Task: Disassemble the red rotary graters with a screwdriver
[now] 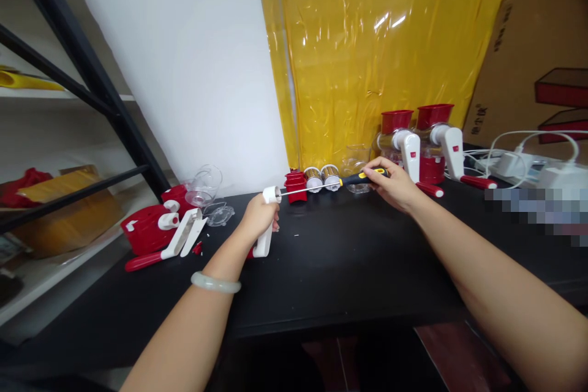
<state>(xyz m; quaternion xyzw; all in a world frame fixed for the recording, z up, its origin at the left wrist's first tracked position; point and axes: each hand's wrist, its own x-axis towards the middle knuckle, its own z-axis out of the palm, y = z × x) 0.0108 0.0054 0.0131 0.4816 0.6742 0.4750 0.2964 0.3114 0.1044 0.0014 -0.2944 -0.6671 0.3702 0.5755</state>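
Note:
My left hand [259,219] is closed around a white crank handle [263,244] with a red grip, its round white end facing right. In my right hand [391,185] is a screwdriver [354,178] with a black and yellow handle, held level. Its long metal shaft points left, and the tip reaches the opening of the crank's round end; how far in it goes is hidden. Just behind the shaft stand a stack of red plastic parts [295,187] and two metal grater drums [313,179]. A clear plastic container [356,159] stands behind the screwdriver handle.
Two assembled red and white rotary graters [432,153] stand at the back right, beside white chargers and cables [519,159]. On the left lie red grater bases [149,229], another crank handle [181,239] and clear plastic parts [219,214]. A black-framed shelf [92,73] borders the black table [349,275].

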